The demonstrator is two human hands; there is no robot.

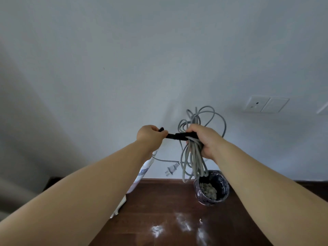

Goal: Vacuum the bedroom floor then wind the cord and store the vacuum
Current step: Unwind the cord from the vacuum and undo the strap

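Cord [193, 153], coiled in grey loops, hangs at centre frame from the right hand [204, 141], whose grip clenches it; the left hand [150, 137] pinches a black strap [177, 136] wrapped around the bundle.

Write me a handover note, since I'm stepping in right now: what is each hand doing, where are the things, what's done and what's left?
Left hand: grip closed on the free end of the black strap, pulling it left.
Right hand: grip closed around the coiled grey cord, held up before the wall.
The plug dangles loose below the left hand. The white vacuum is partly hidden behind the left forearm. A bin stands on the wooden floor.
Done: cord coiled.
Left: fasten the strap, store the vacuum. White marks show on the floor.
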